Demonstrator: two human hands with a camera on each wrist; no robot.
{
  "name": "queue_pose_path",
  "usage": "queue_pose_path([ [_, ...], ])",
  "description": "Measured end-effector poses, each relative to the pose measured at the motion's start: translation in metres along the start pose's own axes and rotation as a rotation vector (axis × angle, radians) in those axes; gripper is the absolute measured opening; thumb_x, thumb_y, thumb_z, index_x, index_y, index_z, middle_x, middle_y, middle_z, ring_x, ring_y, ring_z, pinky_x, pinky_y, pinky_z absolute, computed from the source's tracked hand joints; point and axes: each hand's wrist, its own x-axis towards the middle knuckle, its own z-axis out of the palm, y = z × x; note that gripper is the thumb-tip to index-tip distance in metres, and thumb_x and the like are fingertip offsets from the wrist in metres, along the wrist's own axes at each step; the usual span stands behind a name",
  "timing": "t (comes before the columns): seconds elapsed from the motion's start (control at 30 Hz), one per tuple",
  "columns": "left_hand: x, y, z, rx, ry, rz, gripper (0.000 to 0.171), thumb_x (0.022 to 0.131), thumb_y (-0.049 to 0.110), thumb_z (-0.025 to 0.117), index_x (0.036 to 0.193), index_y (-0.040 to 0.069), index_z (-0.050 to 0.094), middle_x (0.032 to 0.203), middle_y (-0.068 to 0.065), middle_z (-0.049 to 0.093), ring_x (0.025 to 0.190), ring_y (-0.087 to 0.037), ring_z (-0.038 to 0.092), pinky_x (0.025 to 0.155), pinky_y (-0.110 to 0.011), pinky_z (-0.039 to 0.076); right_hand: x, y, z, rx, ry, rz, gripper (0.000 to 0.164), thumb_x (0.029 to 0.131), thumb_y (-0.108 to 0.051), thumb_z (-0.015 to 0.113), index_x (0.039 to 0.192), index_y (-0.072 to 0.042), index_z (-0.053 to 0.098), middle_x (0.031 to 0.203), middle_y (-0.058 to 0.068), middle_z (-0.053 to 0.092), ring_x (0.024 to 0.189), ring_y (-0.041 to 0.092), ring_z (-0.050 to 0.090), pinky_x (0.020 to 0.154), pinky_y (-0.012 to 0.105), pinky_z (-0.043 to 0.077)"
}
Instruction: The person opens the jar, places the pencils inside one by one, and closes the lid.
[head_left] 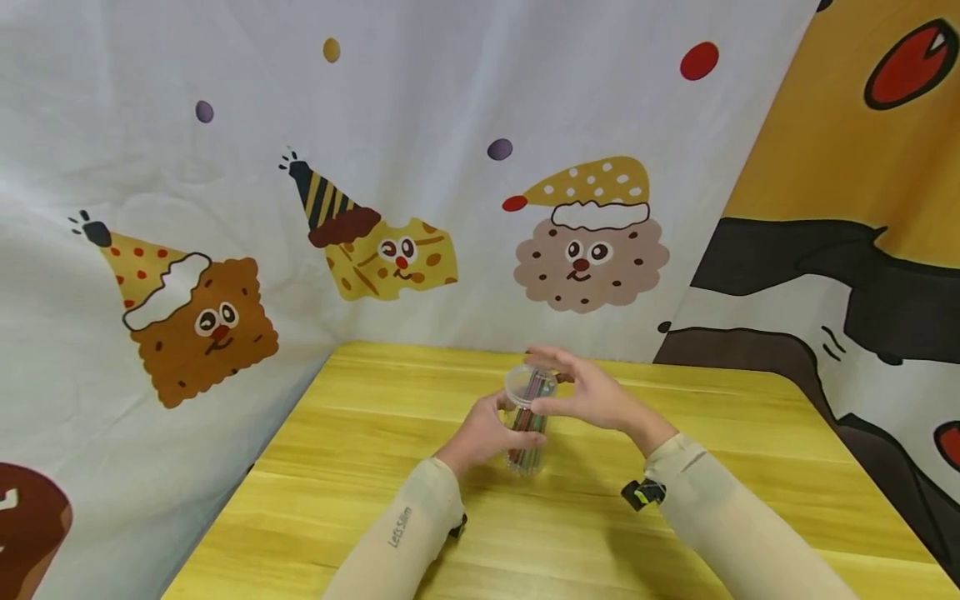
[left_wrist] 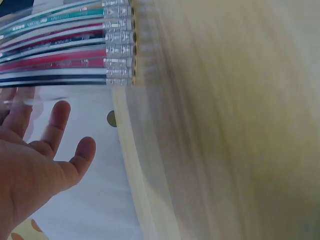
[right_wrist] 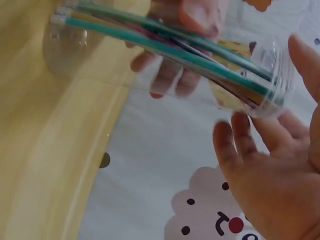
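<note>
A clear plastic jar (head_left: 527, 454) holds several thin pencils (left_wrist: 82, 50) in green, red and dark colours, with clear-capped eraser ends toward the jar's bottom. It stands upright or slightly tilted, low over the table. My left hand (head_left: 483, 433) grips the jar's body, thumb in front and fingers behind; some of its fingers (left_wrist: 57, 125) stand clear of the jar. Around the jar's clear rim (right_wrist: 280, 75), my right hand (head_left: 592, 396) spreads its thumb and fingers without a visible firm grip. Whether a transparent lid sits on the rim is hard to tell.
The wood-grain table (head_left: 360, 500) extends around the jar on all sides. A white cloth (head_left: 420, 100) printed with cartoon snacks hangs behind the table's far edge and along its left. A yellow and dark printed cloth (head_left: 787, 250) hangs at the right.
</note>
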Motion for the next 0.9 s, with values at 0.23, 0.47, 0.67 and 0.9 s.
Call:
queue_pose_path([
  [0.23, 0.0, 0.001, 0.003, 0.015, 0.007, 0.035, 0.068, 0.085, 0.043, 0.092, 0.144, 0.028, 0.063, 0.142, 0.002, 0.065, 0.135, -0.028, 0.057, 0.11, -0.059, 0.051, -0.001, -0.003, -0.005, 0.077, -0.024, 0.047, 0.096, 0.093, -0.033, 0.086, 0.17, -0.027, 0.029, 0.162, 0.004, 0.055, 0.157, 0.038, 0.041, 0.123, 0.071, 0.033],
  [0.47, 0.0, 0.002, 0.009, 0.19, 0.089, 0.177, 0.079, 0.09, 0.048, 0.086, 0.158, 0.038, 0.048, 0.156, 0.009, 0.06, 0.149, -0.024, 0.052, 0.125, -0.071, 0.024, -0.007, -0.013, 0.02, 0.047, 0.19, 0.065, 0.096, 0.091, -0.03, 0.088, 0.168, -0.019, 0.031, 0.159, 0.007, 0.059, 0.148, 0.035, 0.054, 0.119, 0.064, 0.044],
  [0.67, 0.0, -0.001, 0.012, 0.231, 0.127, 0.18, 0.072, 0.089, 0.056, 0.085, 0.151, 0.037, 0.054, 0.143, 0.011, 0.067, 0.138, -0.022, 0.059, 0.122, -0.073, 0.024, -0.012, -0.027, 0.041, -0.054, 0.35, 0.135, 0.09, 0.091, -0.041, 0.087, 0.163, -0.015, 0.04, 0.156, 0.012, 0.058, 0.151, 0.038, 0.046, 0.119, 0.065, 0.042],
  [0.9, 0.0, -0.003, 0.008, -0.007, -0.041, 0.072, 0.082, 0.088, 0.048, 0.088, 0.158, 0.042, 0.044, 0.16, 0.003, 0.053, 0.15, -0.029, 0.048, 0.119, -0.064, 0.043, -0.003, -0.005, 0.007, 0.039, 0.042, 0.061, 0.084, 0.095, -0.034, 0.084, 0.165, -0.026, 0.039, 0.161, 0.003, 0.056, 0.153, 0.04, 0.046, 0.12, 0.071, 0.037],
])
